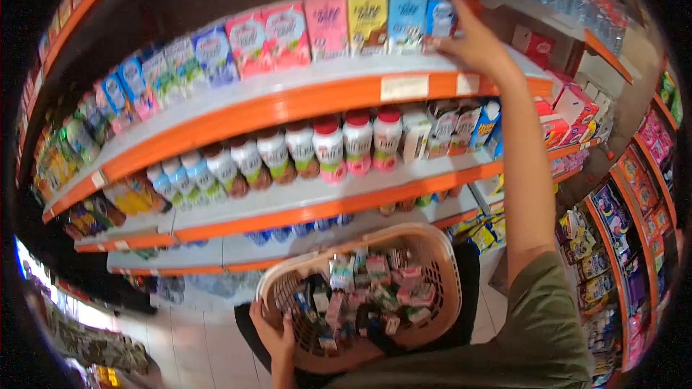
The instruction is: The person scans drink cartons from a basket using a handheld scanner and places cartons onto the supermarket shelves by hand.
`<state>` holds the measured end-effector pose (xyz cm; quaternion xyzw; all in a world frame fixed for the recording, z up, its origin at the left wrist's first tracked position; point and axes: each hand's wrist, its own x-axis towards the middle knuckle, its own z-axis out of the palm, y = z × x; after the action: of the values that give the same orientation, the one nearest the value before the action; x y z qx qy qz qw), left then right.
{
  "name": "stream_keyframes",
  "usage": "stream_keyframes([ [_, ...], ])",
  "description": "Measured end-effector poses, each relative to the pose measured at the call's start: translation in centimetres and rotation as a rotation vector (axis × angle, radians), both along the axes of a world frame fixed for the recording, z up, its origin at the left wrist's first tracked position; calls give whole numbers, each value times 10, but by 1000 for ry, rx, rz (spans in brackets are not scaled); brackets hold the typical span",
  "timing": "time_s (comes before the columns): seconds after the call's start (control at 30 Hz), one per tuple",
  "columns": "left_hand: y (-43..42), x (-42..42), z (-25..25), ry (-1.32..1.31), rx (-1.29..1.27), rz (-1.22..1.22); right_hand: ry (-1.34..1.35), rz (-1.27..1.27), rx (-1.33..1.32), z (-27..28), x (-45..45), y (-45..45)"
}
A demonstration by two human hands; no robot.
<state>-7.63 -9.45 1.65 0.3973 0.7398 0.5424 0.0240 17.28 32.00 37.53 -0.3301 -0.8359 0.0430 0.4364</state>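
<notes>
Pink-capped bottles, colourful packets, tiled floor

Fisheye-bent shelves, black corners; white glare lower left; detail soft.

Bears, on the long shelf, a row of upright cartons: toward the right a pink carton, a yellow carton, a blue carton, then a small blue carton. Shows white price tags along an orange edge. Carries, on the shelf below, brown-capped bottles, red-capped bottles and, farther right, more cartons.
</notes>
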Motion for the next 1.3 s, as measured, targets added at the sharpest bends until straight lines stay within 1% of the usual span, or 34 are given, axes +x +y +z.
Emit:
stream_keyframes([
  [0.07,-1,-2,-7,16,-11,28,83,4,312,-16,0,6],
  [0.13,-2,3,9,144,-33,70,114,6,520,-23,5,-17],
  [0.2,-7,9,16,164,49,101,235,-14,493,-47,1,-60],
  [0.27,-19,15,10,316,84,124,257,-10,386,-88,-2,-118],
  [0.3,-22,20,7,329,119,85,157,-12,226,-114,2,-144],
  [0.33,-22,26,8,375,89,18,57,-19,76,-147,6,-168],
  [0.37,-20,33,9,328,-11,-72,25,16,-183,-179,0,-195],
  [0.4,-17,41,10,280,-107,-164,-142,173,-490,-200,-1,-215],
  [0.43,-10,48,7,278,-107,-157,-203,255,-694,-235,-4,-228],
  [0.47,-2,53,3,161,-201,-228,-501,222,-890,-239,-13,-247],
  [0.5,6,56,0,44,-294,-301,-627,291,-840,-269,-8,-265],
  [0.53,13,59,-1,45,-296,-302,-749,359,-787,-304,-3,-280],
  [0.57,20,61,-2,26,-412,-281,-744,356,-793,-316,-4,-293],
  [0.6,24,61,-3,8,-529,-261,-800,354,-736,-325,-6,-306],
  [0.63,27,57,-17,86,-617,-254,-856,350,-678,-334,-6,-315],
  [0.67,28,55,-31,89,-620,-262,-851,344,-684,-347,-5,-320],
  [0.7,30,53,-44,139,-745,-279,-864,348,-588,-359,-4,-323],
  [0.73,33,52,-53,192,-866,-292,-876,351,-489,-363,-5,-323],
  [0.77,36,51,-60,198,-863,-296,-871,345,-487,-363,-6,-322],
  [0.83,41,48,-65,98,-942,-477,-920,289,-521,-359,-12,-319],
  [0.87,40,50,-66,104,-940,-477,-915,286,-519,-363,-13,-319],
  [0.97,31,62,-63,58,-873,-430,-902,264,-444,-376,-15,-321],
  [1.07,23,63,-66,68,-818,-435,-898,285,-523,-366,-17,-319],
  [1.13,19,64,-61,-31,-805,-474,-833,312,-623,-355,-18,-317],
  [1.17,19,65,-58,-33,-804,-473,-835,313,-622,-357,-17,-317],
  [1.27,25,66,-44,-11,-841,-404,-799,338,-560,-359,-14,-316],
  [1.3,28,66,-35,112,-840,-290,-814,316,-632,-351,-14,-315],
])
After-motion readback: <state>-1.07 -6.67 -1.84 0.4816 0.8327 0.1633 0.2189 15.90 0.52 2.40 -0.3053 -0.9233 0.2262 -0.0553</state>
